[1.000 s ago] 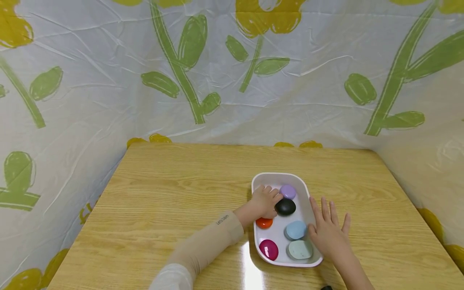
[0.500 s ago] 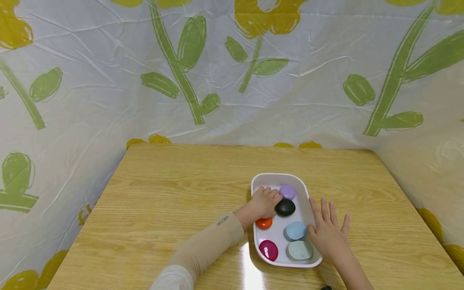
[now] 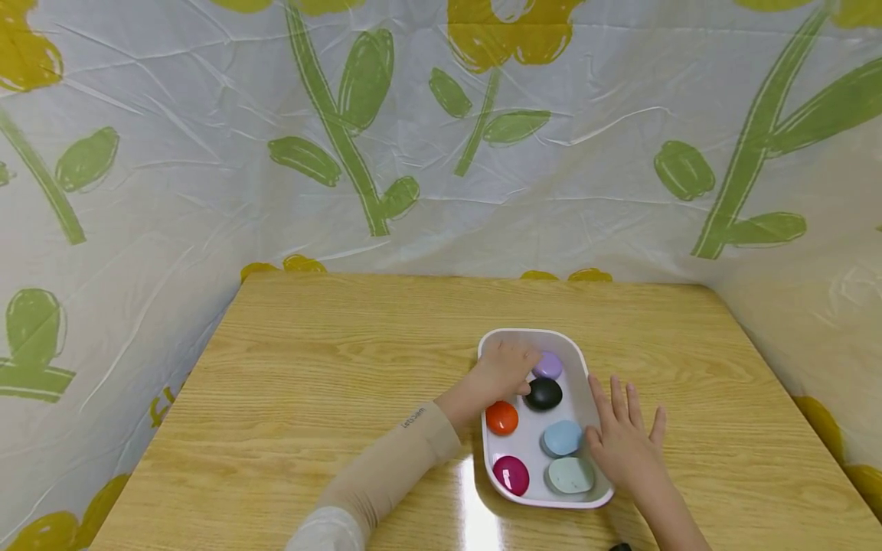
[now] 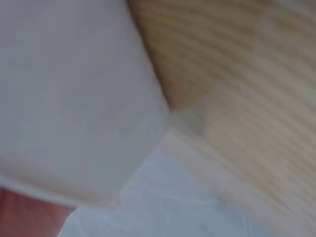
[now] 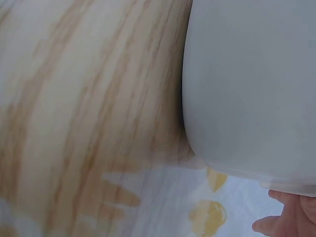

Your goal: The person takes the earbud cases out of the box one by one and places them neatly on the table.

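Observation:
A white tray (image 3: 488, 451) holds several smooth, pebble-shaped pieces. My left hand (image 3: 508, 369) reaches over its left wall into the far-left part, fingers bent down. Its fingertips are right at the purple pebble (image 3: 547, 366), its thumb beside the black pebble (image 3: 543, 393). The palm hides what lies beneath; I cannot tell whether it holds something. Nearer me lie an orange pebble (image 3: 502, 418), a crimson one (image 3: 511, 475), a light blue one (image 3: 562, 438) and a mint one (image 3: 570, 475). My right hand (image 3: 625, 444) lies along the tray's right rim, fingers straight and spread.
The tray stands on a wood-grain table (image 3: 344, 360), right of its middle. A flower-printed cloth (image 3: 551, 207) rises behind and at both sides. A small black object (image 3: 620, 547) shows at the bottom edge. Both wrist views mostly show the tray's outer wall (image 5: 247, 89) and table.
My left hand has shifted slightly away from me and turned, fingertips now by the purple pebble; the orange pebble is more uncovered. The right hand and the tray have stayed put.

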The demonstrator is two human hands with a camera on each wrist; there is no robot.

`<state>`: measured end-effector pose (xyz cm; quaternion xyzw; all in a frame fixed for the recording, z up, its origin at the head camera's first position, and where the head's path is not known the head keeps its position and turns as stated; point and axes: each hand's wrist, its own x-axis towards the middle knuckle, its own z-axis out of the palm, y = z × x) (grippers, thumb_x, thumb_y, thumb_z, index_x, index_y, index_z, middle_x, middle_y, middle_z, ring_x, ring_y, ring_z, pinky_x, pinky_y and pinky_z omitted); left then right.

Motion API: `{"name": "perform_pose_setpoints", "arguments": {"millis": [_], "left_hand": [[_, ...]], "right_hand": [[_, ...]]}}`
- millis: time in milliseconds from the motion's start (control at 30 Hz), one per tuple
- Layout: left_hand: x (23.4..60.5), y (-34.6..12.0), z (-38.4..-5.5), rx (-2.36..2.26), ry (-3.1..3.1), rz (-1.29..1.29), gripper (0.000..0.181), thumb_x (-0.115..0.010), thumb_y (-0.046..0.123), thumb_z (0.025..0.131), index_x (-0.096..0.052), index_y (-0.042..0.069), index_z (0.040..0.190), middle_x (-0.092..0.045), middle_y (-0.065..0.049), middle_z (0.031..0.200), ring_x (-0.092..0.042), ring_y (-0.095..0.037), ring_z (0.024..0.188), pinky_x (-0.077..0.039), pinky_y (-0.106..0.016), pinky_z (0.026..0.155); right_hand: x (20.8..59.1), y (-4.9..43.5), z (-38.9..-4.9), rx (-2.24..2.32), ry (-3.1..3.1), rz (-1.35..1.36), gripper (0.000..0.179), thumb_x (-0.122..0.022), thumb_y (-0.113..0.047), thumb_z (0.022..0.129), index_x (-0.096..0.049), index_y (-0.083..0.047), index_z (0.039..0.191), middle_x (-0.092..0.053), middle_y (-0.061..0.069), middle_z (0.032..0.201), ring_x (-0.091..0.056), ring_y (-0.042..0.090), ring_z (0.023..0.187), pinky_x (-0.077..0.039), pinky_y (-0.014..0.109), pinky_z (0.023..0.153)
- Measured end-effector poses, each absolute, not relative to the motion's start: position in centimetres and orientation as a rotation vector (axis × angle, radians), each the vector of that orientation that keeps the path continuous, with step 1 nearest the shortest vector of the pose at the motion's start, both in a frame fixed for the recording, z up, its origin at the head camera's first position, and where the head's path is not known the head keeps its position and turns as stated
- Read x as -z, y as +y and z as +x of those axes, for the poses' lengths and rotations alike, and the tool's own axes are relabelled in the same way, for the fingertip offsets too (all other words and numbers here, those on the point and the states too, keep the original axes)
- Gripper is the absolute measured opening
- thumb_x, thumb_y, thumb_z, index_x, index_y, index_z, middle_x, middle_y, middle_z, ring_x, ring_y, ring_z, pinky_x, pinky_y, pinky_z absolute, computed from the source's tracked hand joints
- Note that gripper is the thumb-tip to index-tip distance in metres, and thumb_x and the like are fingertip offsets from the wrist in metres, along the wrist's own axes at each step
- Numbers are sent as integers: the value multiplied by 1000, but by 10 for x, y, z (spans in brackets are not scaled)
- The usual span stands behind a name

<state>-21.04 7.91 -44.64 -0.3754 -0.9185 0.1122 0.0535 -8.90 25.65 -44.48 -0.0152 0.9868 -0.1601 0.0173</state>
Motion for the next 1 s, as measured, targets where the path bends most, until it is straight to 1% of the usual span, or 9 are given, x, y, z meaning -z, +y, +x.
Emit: {"name": "perform_pose_setpoints", "arguments": {"millis": [67,133,333,433,600,667,733,867,1000], "left_hand": [[439,75,-213,-305,-2777,-1105,50,-61,51,79,-46,26,120,-47,8,120,-46,-14,109,-36,-30,88],[433,69,-216,-251,-2756,-1066,49,-62,49,78,-47,25,117,-47,6,115,-46,-15,103,-38,-29,84],[420,46,-226,-97,-2771,-935,46,-63,40,79,-44,19,115,-46,2,110,-45,-18,95,-38,-30,80],[418,33,-230,-55,-2817,-888,47,-61,37,81,-42,18,119,-45,1,113,-44,-19,98,-38,-32,82],[422,15,-237,35,-2943,-849,54,-60,34,85,-38,17,131,-41,-2,128,-40,-22,111,-36,-37,91],[426,9,-239,55,-2980,-838,57,-60,36,86,-36,17,134,-39,-3,133,-38,-24,116,-35,-40,94],[430,4,-240,71,-3001,-834,59,-60,38,85,-37,16,134,-38,-5,135,-37,-26,119,-34,-43,96],[439,-3,-242,80,-3029,-841,57,-61,41,83,-41,13,129,-41,-8,131,-38,-28,120,-35,-45,96],[449,-8,-243,59,-3077,-842,54,-63,35,83,-41,13,128,-43,-7,126,-40,-28,118,-35,-45,97]], "right_hand": [[444,256,-89,502,3065,-46,68,-40,-23,92,-3,-18,148,-2,26,148,13,38,136,25,59,94],[444,256,-89,500,3063,-45,68,-41,-23,92,-3,-18,148,-4,26,148,13,38,136,25,59,94],[444,257,-90,491,3054,-42,69,-41,-24,92,-1,-19,148,-4,26,148,13,38,136,26,58,93],[445,257,-90,486,3054,-43,69,-41,-24,92,0,-19,148,-4,27,148,13,38,135,26,58,93],[446,258,-89,475,3060,-44,69,-41,-24,92,0,-20,148,-5,27,148,13,38,136,25,59,93],[445,258,-89,473,3061,-44,70,-41,-24,92,0,-20,148,-5,26,148,13,38,136,25,59,93],[445,258,-89,474,3060,-44,70,-41,-24,92,1,-20,148,-4,26,148,13,38,136,25,60,93],[445,258,-89,476,3056,-41,69,-41,-24,92,0,-19,148,-4,27,148,13,39,135,25,59,93],[445,258,-89,472,3050,-40,69,-40,-25,92,0,-19,148,-4,26,148,13,39,135,25,59,93]]}}
